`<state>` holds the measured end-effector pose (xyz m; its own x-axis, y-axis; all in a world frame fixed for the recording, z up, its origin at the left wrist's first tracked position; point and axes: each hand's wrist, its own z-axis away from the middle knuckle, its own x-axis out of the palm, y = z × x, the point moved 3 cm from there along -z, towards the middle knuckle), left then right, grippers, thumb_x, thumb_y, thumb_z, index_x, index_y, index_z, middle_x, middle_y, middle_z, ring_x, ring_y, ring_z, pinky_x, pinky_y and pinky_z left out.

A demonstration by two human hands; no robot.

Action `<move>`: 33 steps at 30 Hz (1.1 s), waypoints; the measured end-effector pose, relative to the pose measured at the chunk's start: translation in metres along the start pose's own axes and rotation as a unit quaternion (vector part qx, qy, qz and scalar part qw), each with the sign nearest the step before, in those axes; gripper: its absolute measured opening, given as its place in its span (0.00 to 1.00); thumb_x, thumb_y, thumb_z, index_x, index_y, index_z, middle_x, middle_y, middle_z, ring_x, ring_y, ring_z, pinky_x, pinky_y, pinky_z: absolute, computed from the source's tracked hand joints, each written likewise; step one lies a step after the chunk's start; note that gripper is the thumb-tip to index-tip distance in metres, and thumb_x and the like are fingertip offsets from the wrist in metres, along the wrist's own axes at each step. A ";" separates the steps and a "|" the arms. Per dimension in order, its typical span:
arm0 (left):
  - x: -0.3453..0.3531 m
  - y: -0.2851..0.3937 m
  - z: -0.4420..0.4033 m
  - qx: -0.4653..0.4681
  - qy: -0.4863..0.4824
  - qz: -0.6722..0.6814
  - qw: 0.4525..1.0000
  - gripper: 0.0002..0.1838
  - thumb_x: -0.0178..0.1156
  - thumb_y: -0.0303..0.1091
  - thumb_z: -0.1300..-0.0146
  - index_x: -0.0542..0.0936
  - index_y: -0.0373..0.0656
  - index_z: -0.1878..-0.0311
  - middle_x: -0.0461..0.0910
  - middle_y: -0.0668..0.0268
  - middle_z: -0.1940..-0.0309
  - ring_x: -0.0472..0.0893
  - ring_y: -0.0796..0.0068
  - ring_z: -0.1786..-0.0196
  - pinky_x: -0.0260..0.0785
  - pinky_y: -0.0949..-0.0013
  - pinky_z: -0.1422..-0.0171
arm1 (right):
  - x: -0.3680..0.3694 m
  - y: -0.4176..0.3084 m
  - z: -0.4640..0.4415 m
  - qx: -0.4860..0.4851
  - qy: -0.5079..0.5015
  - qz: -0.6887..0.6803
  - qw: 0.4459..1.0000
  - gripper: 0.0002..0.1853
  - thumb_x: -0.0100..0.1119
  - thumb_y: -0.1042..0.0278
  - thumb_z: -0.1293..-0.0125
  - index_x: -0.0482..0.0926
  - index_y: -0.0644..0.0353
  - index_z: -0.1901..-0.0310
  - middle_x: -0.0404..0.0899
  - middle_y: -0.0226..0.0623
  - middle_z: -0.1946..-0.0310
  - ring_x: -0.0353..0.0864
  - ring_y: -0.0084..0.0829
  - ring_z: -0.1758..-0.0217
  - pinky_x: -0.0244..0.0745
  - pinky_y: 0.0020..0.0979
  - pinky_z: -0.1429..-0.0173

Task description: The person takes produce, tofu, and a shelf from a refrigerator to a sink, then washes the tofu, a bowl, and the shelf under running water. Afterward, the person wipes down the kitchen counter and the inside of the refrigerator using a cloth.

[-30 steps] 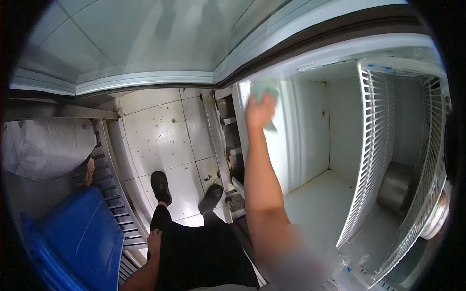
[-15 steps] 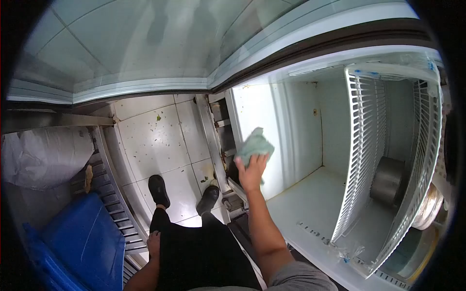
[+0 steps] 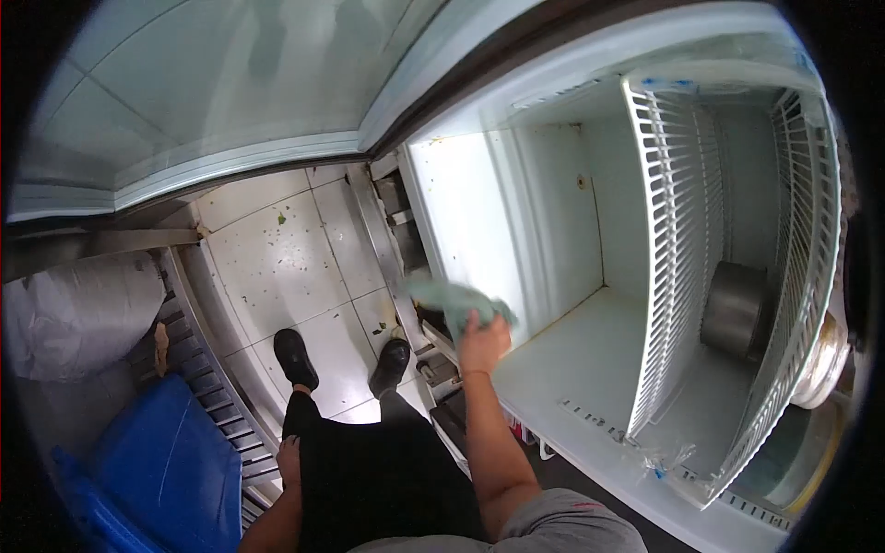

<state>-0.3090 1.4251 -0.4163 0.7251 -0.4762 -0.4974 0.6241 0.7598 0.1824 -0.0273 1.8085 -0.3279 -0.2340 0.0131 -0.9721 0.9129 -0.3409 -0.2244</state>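
Note:
My right hand (image 3: 485, 345) is closed on a pale green cloth (image 3: 466, 306) at the lower front edge of the white fridge interior (image 3: 498, 207). The cloth bunches under my fingers, and its loose end sticks out to the left past the edge, blurred by motion. My left hand (image 3: 289, 458) rests against my black-trousered thigh with nothing seen in it. Its fingers appear laid along the leg, partly hidden.
The fridge's glass door (image 3: 240, 92) stands open across the top. White wire shelves (image 3: 659, 240) divide the interior, with a steel pot (image 3: 736, 309) between them. Leafy scraps (image 3: 281, 218) dot the tiled floor. At left are a slatted metal rack (image 3: 207, 373) and blue plastic (image 3: 166, 461).
My right hand has moved a little down with the cloth, from the inner wall to the front edge. The cloth's loose end now swings left. The view has shifted slightly.

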 end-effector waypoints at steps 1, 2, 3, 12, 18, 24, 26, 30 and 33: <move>0.003 -0.005 -0.003 0.008 0.013 0.006 1.000 0.14 0.50 0.32 0.40 0.78 0.42 0.52 0.75 0.60 0.48 0.74 0.59 0.46 0.70 0.60 0.44 | -0.004 0.031 0.006 0.143 -0.020 0.103 0.984 0.33 0.51 0.43 0.37 0.66 0.65 0.42 0.69 0.58 0.48 0.66 0.54 0.44 0.57 0.50 0.38; 0.006 -0.011 -0.003 0.016 0.025 0.011 1.000 0.14 0.50 0.33 0.39 0.78 0.40 0.52 0.75 0.59 0.48 0.75 0.58 0.47 0.70 0.60 0.44 | 0.003 0.048 -0.001 0.153 -0.019 0.106 0.982 0.33 0.51 0.43 0.37 0.66 0.65 0.42 0.69 0.58 0.48 0.66 0.54 0.44 0.57 0.50 0.38; 0.004 -0.012 -0.002 0.020 0.022 0.005 1.000 0.14 0.50 0.33 0.39 0.78 0.40 0.52 0.75 0.59 0.48 0.75 0.58 0.47 0.70 0.60 0.44 | 0.015 0.062 -0.018 0.181 0.026 0.127 0.975 0.34 0.47 0.41 0.36 0.64 0.65 0.41 0.69 0.58 0.48 0.66 0.54 0.44 0.57 0.50 0.38; -0.012 0.000 -0.013 -0.073 -0.031 0.057 0.995 0.17 0.48 0.41 0.37 0.79 0.41 0.54 0.78 0.55 0.52 0.75 0.52 0.48 0.69 0.58 0.45 | 0.007 0.151 -0.207 0.340 0.143 0.149 0.918 0.35 0.38 0.40 0.34 0.62 0.62 0.35 0.62 0.55 0.37 0.60 0.52 0.33 0.59 0.47 0.33; -0.024 -0.007 -0.017 0.090 0.084 0.015 0.992 0.18 0.48 0.39 0.38 0.78 0.37 0.53 0.78 0.51 0.54 0.76 0.50 0.50 0.67 0.58 0.43 | -0.019 0.230 -0.308 0.060 0.092 0.318 0.942 0.20 0.39 0.56 0.30 0.76 0.62 0.49 0.73 0.47 0.45 0.73 0.44 0.44 0.68 0.41 0.41; -0.046 0.037 -0.014 -0.053 0.113 0.031 0.992 0.14 0.52 0.36 0.43 0.81 0.40 0.59 0.78 0.56 0.53 0.76 0.54 0.49 0.68 0.58 0.45 | -0.001 0.123 -0.395 0.010 0.097 0.295 0.951 0.21 0.40 0.57 0.30 0.75 0.63 0.49 0.73 0.48 0.46 0.73 0.44 0.43 0.68 0.41 0.40; -0.053 0.048 -0.016 -0.059 0.104 0.127 0.985 0.12 0.54 0.35 0.47 0.82 0.41 0.62 0.79 0.58 0.54 0.76 0.55 0.50 0.67 0.59 0.44 | 0.008 0.049 -0.416 -0.039 0.135 0.259 0.956 0.21 0.40 0.57 0.30 0.75 0.63 0.49 0.73 0.48 0.46 0.73 0.44 0.43 0.67 0.41 0.40; -0.071 0.065 -0.008 -0.060 0.177 0.141 0.972 0.12 0.55 0.33 0.49 0.83 0.42 0.63 0.79 0.60 0.55 0.76 0.56 0.49 0.66 0.59 0.43 | 0.007 -0.051 -0.481 -0.183 0.161 0.015 0.970 0.22 0.44 0.60 0.36 0.74 0.64 0.46 0.72 0.53 0.44 0.71 0.52 0.42 0.64 0.42 0.37; -0.067 0.056 -0.004 -0.013 0.196 -0.002 0.981 0.13 0.55 0.35 0.50 0.82 0.43 0.63 0.78 0.61 0.54 0.74 0.57 0.47 0.64 0.61 0.42 | 0.029 -0.045 -0.548 -0.328 0.209 0.138 0.911 0.24 0.46 0.61 0.40 0.73 0.62 0.43 0.71 0.53 0.43 0.70 0.54 0.41 0.63 0.41 0.36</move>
<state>-0.3242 1.5010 -0.3764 0.5523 -0.2758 -0.7867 0.6153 0.7716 0.1615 0.1081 2.3389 -0.3832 0.0565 0.4165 -0.9074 0.9529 0.2487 0.1734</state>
